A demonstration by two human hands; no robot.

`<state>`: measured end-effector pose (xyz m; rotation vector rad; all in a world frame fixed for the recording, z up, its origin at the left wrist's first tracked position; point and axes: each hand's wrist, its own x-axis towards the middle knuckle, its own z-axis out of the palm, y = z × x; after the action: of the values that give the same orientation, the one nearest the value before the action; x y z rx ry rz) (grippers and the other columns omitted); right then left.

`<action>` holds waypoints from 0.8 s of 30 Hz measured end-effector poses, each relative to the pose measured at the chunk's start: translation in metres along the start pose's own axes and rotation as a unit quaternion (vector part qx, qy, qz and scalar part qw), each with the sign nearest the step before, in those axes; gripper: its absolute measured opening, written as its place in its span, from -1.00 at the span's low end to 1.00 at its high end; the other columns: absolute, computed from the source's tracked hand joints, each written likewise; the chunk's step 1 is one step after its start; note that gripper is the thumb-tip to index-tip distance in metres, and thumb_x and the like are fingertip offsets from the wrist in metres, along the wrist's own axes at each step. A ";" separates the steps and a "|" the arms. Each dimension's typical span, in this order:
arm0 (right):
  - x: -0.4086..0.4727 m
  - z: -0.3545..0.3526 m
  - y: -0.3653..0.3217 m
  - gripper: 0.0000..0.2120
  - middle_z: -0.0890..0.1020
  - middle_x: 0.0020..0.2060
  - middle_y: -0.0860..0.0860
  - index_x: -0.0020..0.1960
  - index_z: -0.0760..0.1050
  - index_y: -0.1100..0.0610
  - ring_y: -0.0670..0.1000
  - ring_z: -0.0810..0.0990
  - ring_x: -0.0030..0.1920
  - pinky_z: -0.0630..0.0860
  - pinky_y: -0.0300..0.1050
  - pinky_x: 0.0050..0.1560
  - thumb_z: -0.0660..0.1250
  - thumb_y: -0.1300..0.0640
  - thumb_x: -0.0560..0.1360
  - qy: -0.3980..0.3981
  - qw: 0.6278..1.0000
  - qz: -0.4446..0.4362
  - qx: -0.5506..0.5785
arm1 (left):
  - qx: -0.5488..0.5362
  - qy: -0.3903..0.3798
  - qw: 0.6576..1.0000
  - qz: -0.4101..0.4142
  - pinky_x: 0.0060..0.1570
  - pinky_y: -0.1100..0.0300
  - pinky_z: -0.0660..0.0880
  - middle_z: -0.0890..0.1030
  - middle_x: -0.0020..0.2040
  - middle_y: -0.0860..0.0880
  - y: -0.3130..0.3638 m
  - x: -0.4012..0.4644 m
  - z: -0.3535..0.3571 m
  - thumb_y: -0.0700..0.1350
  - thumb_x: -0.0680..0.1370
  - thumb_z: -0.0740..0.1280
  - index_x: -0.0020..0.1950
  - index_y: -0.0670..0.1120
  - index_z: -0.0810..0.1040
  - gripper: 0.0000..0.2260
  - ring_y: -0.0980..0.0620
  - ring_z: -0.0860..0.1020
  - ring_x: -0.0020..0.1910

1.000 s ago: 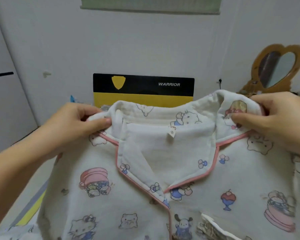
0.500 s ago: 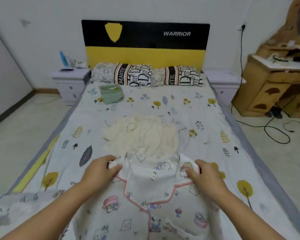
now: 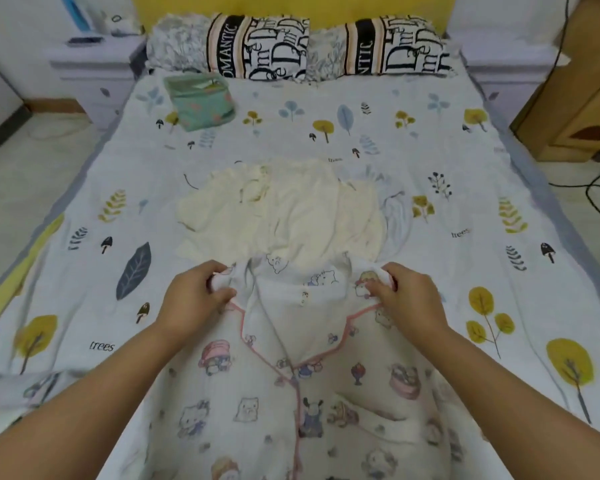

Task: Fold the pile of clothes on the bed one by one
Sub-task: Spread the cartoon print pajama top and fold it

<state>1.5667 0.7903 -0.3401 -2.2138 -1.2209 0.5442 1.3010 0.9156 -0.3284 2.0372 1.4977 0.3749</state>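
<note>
Nearest, the cartoon-print pyjama shirt [image 3: 291,393] lies front up on the bed [image 3: 84,271], its hem cut off by the lower edge of the view. At its shoulders, the left hand [image 3: 191,299] pinches the fabric beside the collar in a closed grip, and the right hand [image 3: 406,299] does the same on the other side; the collar sits between the two grips.

Just beyond the grips lies a cream garment [image 3: 281,213], crumpled, with the shirt's collar edge touching or overlapping it. That is the likely trouble: spreading or flipping the shirt here could drag the cream piece along or bunch it underneath. A sleeve may also be tucked under the body; neither sleeve shows clearly.

Farther off, left of the left grip's line, sits a folded green item [image 3: 200,100], then the pillows [image 3: 326,46]. Motion blur softens the shirt's print, and how many garments make up the cream heap is hard to tell.
</note>
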 end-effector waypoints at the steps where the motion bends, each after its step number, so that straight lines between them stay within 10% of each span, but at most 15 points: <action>1: 0.013 0.006 0.003 -0.77 0.55 -0.39 0.07 -0.21 0.49 0.21 0.07 0.50 -0.33 0.35 -0.07 -0.34 0.35 0.05 0.48 0.017 1.000 -0.003 0.002 | -0.007 0.025 1.000 0.003 -0.31 0.32 0.31 0.57 -0.24 0.01 -0.004 0.010 0.008 -0.19 0.43 0.43 0.01 -0.10 0.57 -0.82 0.04 0.49 -0.26; 4: 0.044 0.028 0.020 -0.75 0.55 -0.34 0.09 -0.16 0.48 0.22 0.08 0.47 -0.30 0.29 -0.13 -0.37 0.33 0.03 0.50 0.040 0.999 0.012 -0.006 | -0.039 0.055 0.997 -0.045 -0.22 0.23 0.32 0.52 -0.22 0.02 -0.020 0.034 0.038 -0.12 0.45 0.42 0.15 -0.11 0.52 -0.71 0.09 0.47 -0.25; 11: 0.055 0.105 0.089 -0.58 0.56 0.04 0.09 0.15 0.42 0.15 0.14 0.53 0.06 0.42 -0.04 0.03 0.26 -0.16 0.49 -0.142 0.967 0.186 -0.107 | 0.091 -0.146 0.974 -0.145 -0.06 0.11 0.49 0.57 0.07 -0.05 -0.088 0.042 0.098 0.00 0.48 0.37 0.24 -0.07 0.42 -0.63 -0.13 0.57 -0.10; 17: 0.072 0.098 0.103 -0.89 0.59 -0.16 0.24 -0.10 0.41 0.25 0.12 0.45 -0.26 0.26 -0.10 -0.35 0.19 0.20 0.54 0.032 0.985 0.042 -0.165 | 0.186 0.038 0.982 -0.014 -0.13 0.05 0.39 0.60 -0.02 -0.17 -0.106 0.060 0.088 -0.24 0.49 0.28 0.09 -0.15 0.52 -0.81 -0.22 0.54 -0.05; 24: 0.090 0.102 0.084 -0.39 0.31 0.34 0.23 0.44 0.18 0.17 0.22 0.25 0.35 0.18 0.13 0.31 0.32 0.01 0.48 0.069 0.976 0.084 -0.187 | 0.293 0.135 0.944 0.073 0.12 -0.25 0.30 0.44 0.20 -0.39 -0.098 0.063 0.116 -0.12 0.47 0.21 0.33 -0.26 0.37 -0.55 -0.35 0.42 0.17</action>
<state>1.6063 0.8583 -0.4787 -2.6384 -1.1431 0.2311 1.3080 0.9624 -0.4861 2.6598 1.7838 0.2973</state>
